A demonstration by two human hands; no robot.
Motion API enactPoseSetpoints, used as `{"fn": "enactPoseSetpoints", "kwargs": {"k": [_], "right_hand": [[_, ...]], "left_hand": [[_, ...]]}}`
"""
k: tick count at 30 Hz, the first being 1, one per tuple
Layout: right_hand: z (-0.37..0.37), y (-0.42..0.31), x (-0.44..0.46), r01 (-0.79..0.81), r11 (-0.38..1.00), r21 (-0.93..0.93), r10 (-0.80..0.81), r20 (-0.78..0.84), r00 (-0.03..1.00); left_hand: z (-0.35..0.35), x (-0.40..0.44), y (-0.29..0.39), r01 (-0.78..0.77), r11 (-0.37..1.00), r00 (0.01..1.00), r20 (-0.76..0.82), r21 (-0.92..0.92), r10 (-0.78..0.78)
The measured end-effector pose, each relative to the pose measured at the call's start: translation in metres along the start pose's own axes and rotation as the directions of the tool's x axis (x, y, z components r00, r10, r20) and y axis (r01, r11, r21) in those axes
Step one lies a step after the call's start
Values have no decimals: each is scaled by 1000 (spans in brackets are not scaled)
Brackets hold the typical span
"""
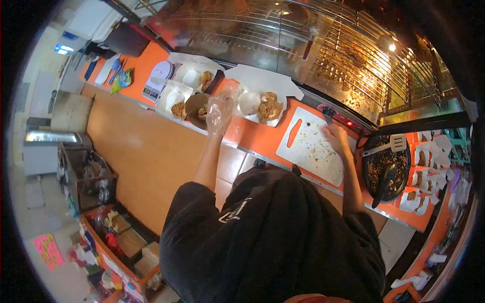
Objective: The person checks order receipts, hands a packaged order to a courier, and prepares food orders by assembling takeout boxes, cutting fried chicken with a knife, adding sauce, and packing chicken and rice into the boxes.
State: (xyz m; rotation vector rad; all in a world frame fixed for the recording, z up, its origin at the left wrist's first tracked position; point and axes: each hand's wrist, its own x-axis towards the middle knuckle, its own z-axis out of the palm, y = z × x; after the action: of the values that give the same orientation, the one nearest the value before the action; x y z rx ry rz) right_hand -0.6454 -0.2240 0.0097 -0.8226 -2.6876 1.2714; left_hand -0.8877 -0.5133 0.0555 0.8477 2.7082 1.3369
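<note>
My left hand (220,115), in a clear plastic glove, is over the counter between open white food boxes, its fingers blurred. Close beside it, pieces of browned fried chicken (179,110) and a white round portion, perhaps wrapped rice (174,98), sit in a box. To its right, another open box (286,120) contains chicken (270,107) and a white round portion (248,102). My right hand (336,137) is above the upper right of a white cutting board (308,146) strewn with crumbs. Its fingers look closed at a dark, handle-like thing (328,118) by the control panel.
Behind the counter stands a lit glass display cabinet (353,65) with wire racks. A black pan (376,171) of brown bits bears a white slotted spatula (398,143). Small filled paper boxes (422,179) line the right. A kitchen scale (160,73) stands at left.
</note>
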Motion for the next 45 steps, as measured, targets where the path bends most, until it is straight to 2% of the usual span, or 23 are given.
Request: {"fn": "enactPoseSetpoints", "kwargs": {"k": [1, 2, 3, 5, 7, 10, 12, 15, 16, 18, 22, 24, 26, 27, 28, 30, 31, 33, 35, 37, 39, 43, 45], "right_hand": [[25, -23, 18, -103, 988, 117, 80, 186, 979], [57, -29, 39, -183, 957, 224, 132, 226, 965], [78, -35, 60, -152, 983, 99, 121, 264, 957], [118, -36, 90, -244, 969, 49, 225, 244, 943], [134, -50, 97, -336, 932, 134, 288, 289, 913], [238, 85, 154, 46, 982, -182, -56, -54, 997], [163, -23, 87, 125, 935, -331, -146, -39, 989], [115, -50, 41, -279, 957, 81, 277, 27, 960], [111, -38, 29, -280, 957, 74, 285, -60, 957], [96, -24, 3, -290, 956, 52, 294, -153, 943], [87, 6, -14, -275, 960, -43, 256, -250, 934], [65, 1, -22, -222, 975, 5, 216, -248, 944], [61, 22, -26, -132, 990, 43, 139, -281, 950], [43, 29, -32, -117, 993, 35, 122, -288, 950], [20, 27, -42, -42, 994, 104, 62, -195, 979], [-28, 7, -63, 41, 969, 245, -43, 5, 999], [-41, 3, -68, 48, 969, 243, -51, 6, 999], [-60, 1, -75, 30, 665, 746, -140, 86, 986], [-78, 18, -75, -3, 633, 774, -127, 108, 986], [-87, 52, -71, 203, 614, 763, -238, -66, 969], [-117, 53, -79, 182, 737, 651, -183, -67, 981], [-176, 56, -71, 221, 960, 174, -108, -498, 860], [-194, 54, -59, 313, 921, 232, -136, -560, 817]], "left_hand": [[-2, 8, 9, 30, 999, 999, -24, -46, -31], [29, 21, -46, -329, 849, 862, -236, 413, 449], [39, 30, -53, -345, 849, 857, -235, 401, 459], [52, 48, -60, -117, 768, 990, 138, 629, 38], [88, 51, -121, -116, 758, 982, 188, 642, -9], [86, 53, -109, -183, 698, 960, 279, 693, -26], [76, 47, -102, -328, 654, 917, 395, 681, 49], [86, 25, -119, -531, 561, 846, 431, 635, 314], [92, 16, -123, -654, 438, 737, 387, 617, 555], [100, -1, -93, -713, 435, 657, 308, 550, 687], [140, -19, -126, -642, 620, 762, 288, 450, 580], [135, -8, -125, -706, 624, 687, 536, 335, 490], [90, -1, -26, -321, 797, 725, 674, 511, -140], [84, -3, -9, -317, 799, 737, 663, 511, -132], [78, -8, 3, 18, 989, 652, 748, 148, -124], [72, -24, 52, 625, 706, 510, 859, -333, -46], [83, -37, 93, 679, 612, 501, 865, -405, 17], [105, -58, 159, 715, 516, 501, 860, -472, 92], [128, -67, 198, 716, 486, 512, 850, -501, 122], [149, -73, 226, 729, 467, 383, 863, -501, 328], [154, -80, 254, 758, 400, 334, 834, -515, 439], [172, -93, 264, 796, 251, 444, 813, -551, 377], [172, -114, 250, 659, 429, 587, 779, -618, 221]]}}
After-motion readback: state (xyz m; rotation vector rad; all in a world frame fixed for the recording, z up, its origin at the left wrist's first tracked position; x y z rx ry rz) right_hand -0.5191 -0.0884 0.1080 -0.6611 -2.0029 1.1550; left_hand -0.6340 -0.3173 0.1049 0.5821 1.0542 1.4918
